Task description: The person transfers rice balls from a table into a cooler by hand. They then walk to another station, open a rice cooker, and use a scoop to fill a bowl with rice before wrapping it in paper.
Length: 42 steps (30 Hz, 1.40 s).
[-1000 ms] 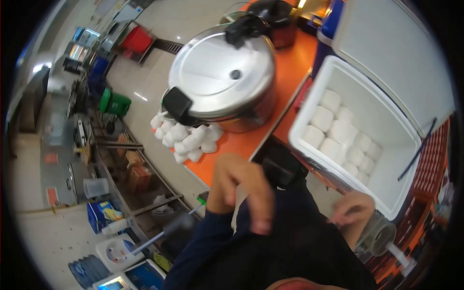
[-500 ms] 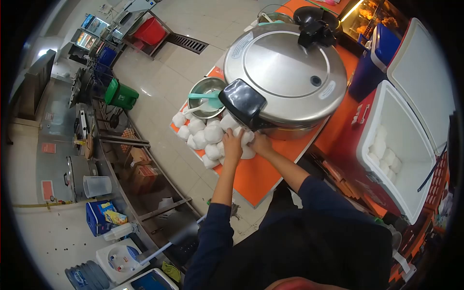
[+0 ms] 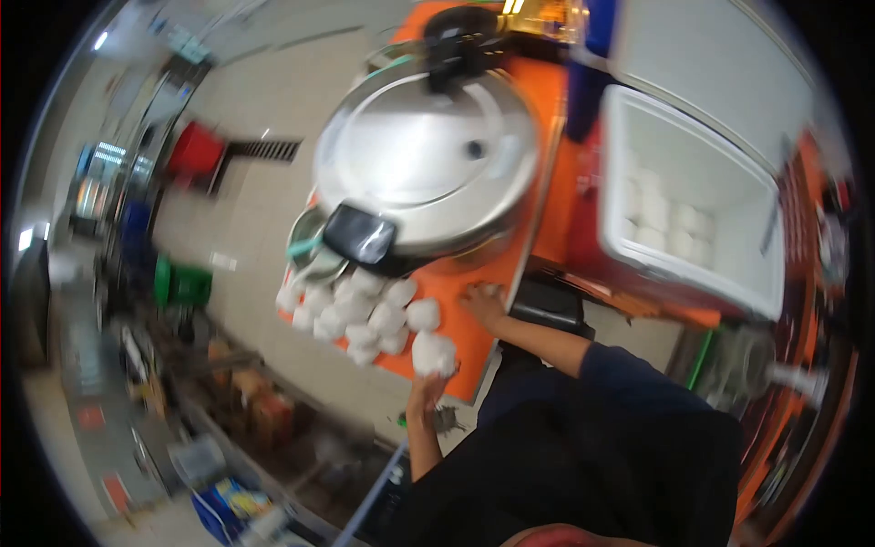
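Note:
My left hand is closed around a white wrapped bundle, held near the front corner of the orange table. Just beyond it lies a pile of similar round white bundles, with one bundle at the pile's right side. Toward the table's right edge, my right hand rests with its fingers stretched out over the orange top, slightly blurred. Behind the pile stands a large steel cooker with a black handle. A metal bowl with pale green utensils sits to its left.
To the right, an open red cooler with white inner walls contains several white bundles. A black bin-like object is below the table edge. A green bin and a red tub stand across the tiled floor.
My left hand has drawn back from the pile toward me with a white bundle. My right hand has moved away from the pile to the table's right side. The view has turned rightward.

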### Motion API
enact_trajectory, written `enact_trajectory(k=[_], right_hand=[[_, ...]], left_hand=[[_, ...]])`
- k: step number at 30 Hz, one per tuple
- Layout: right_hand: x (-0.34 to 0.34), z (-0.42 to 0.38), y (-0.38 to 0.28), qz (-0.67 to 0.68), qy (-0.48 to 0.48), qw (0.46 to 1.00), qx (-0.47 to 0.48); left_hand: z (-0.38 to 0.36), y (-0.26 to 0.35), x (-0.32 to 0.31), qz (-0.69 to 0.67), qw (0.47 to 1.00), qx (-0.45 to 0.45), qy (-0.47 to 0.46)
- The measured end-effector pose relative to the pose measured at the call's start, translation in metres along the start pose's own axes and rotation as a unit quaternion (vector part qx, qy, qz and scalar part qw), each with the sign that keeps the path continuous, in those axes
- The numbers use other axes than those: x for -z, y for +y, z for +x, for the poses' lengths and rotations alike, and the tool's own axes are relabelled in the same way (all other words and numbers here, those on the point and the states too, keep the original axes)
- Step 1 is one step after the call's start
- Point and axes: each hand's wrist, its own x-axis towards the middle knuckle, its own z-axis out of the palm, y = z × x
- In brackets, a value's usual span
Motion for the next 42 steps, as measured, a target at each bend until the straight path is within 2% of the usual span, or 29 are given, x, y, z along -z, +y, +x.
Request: enact_trajectory(k=[2, 4, 6, 8, 9, 11, 12, 13, 14, 15, 17, 19, 22, 25, 26, 27, 28, 29, 30, 31, 32, 34, 35, 36, 37, 38, 39, 41, 42], right_hand=[[0.03, -0.01, 0.024, 0.154, -0.073, 0.985, 0.022], [0.074, -0.033, 0.052, 0.282, -0.178, 0.943, -0.014], [0.083, -0.052, 0.084, 0.498, -0.211, 0.817, 0.2], [0.205, -0.123, 0.133, 0.621, -0.253, 0.677, 0.302], [0.267, -0.158, 0.165, 0.615, -0.154, 0.673, 0.381], [0.35, -0.218, 0.236, 0.567, -0.008, 0.715, 0.41], [0.376, -0.239, 0.271, 0.543, 0.028, 0.749, 0.378], [0.388, -0.257, 0.308, 0.541, 0.029, 0.783, 0.306], [0.4, -0.271, 0.343, 0.452, 0.084, 0.853, 0.246], [0.409, -0.277, 0.365, 0.527, 0.009, 0.845, 0.092], [0.36, -0.255, 0.428, 0.394, -0.053, 0.917, -0.029], [0.303, -0.226, 0.478, 0.274, -0.165, 0.937, -0.142], [0.137, -0.179, 0.51, 0.245, -0.144, 0.951, -0.119], [0.067, -0.171, 0.464, 0.225, -0.122, 0.962, -0.098], [0.061, -0.177, 0.455, 0.23, -0.127, 0.961, -0.09], [0.056, -0.182, 0.448, 0.212, -0.174, 0.96, -0.054], [0.053, -0.184, 0.444, 0.192, -0.219, 0.956, -0.016], [0.044, -0.181, 0.443, 0.197, -0.221, 0.955, -0.006], [0.038, -0.18, 0.442, 0.156, -0.285, 0.946, 0.02], [0.033, -0.18, 0.443, 0.111, -0.346, 0.931, 0.045], [0.029, -0.182, 0.447, 0.111, -0.348, 0.929, 0.05], [0.071, -0.185, 0.459, 0.115, -0.401, 0.907, 0.058], [0.084, -0.18, 0.464, 0.11, -0.401, 0.908, 0.059], [0.098, -0.173, 0.47, 0.108, -0.355, 0.928, 0.035], [0.113, -0.168, 0.475, 0.106, -0.311, 0.944, 0.013], [0.151, -0.16, 0.493, 0.289, -0.368, 0.884, 0.007], [0.195, -0.156, 0.514, 0.46, -0.41, 0.787, -0.002], [0.251, -0.16, 0.529, 0.678, -0.39, 0.623, 0.022], [0.262, -0.163, 0.531, 0.674, -0.39, 0.627, 0.024]], left_hand=[[-0.014, 0.005, -0.043, 0.01, 0.998, -0.017, -0.065], [-0.008, 0.006, -0.054, 0.03, 0.985, -0.027, -0.17], [0.0, 0.017, -0.08, 0.056, 0.969, -0.024, -0.241], [0.008, 0.031, -0.114, 0.071, 0.95, -0.026, -0.302], [0.011, 0.039, -0.133, 0.081, 0.94, -0.032, -0.33], [0.018, 0.054, -0.172, 0.094, 0.916, -0.049, -0.387], [0.024, 0.059, -0.191, 0.1, 0.904, -0.057, -0.413], [0.031, 0.063, -0.208, 0.105, 0.891, -0.066, -0.436], [0.041, 0.064, -0.224, 0.106, 0.884, -0.073, -0.45], [0.05, 0.061, -0.238, 0.106, 0.877, -0.078, -0.463], [0.069, 0.05, -0.259, 0.093, 0.876, -0.086, -0.465], [0.08, 0.034, -0.287, 0.064, 0.883, -0.096, -0.454], [0.094, 0.003, -0.331, 0.06, 0.882, -0.092, -0.458], [0.099, -0.02, -0.371, 0.064, 0.882, -0.106, -0.455], [0.099, -0.026, -0.379, 0.059, 0.879, -0.114, -0.459], [0.095, -0.03, -0.384, 0.063, 0.884, -0.115, -0.45], [0.089, -0.032, -0.386, 0.1, 0.907, -0.106, -0.395], [0.084, -0.034, -0.391, 0.137, 0.926, -0.096, -0.34], [0.081, -0.037, -0.399, 0.139, 0.929, -0.097, -0.33], [0.079, -0.04, -0.409, 0.172, 0.942, -0.087, -0.274], [0.082, -0.041, -0.419, 0.204, 0.944, -0.075, -0.248], [0.088, -0.042, -0.438, 0.266, 0.942, -0.045, -0.198], [0.095, -0.042, -0.453, 0.301, 0.936, -0.042, -0.177], [0.102, -0.04, -0.473, 0.298, 0.937, -0.046, -0.176], [0.109, -0.039, -0.494, 0.431, 0.882, -0.108, -0.157], [0.119, -0.04, -0.508, 0.555, 0.805, -0.164, -0.132], [0.133, -0.045, -0.517, 0.552, 0.808, -0.164, -0.126], [0.163, -0.054, -0.536, 0.705, 0.592, -0.347, -0.183], [0.176, -0.062, -0.543, 0.703, 0.592, -0.351, -0.179]])
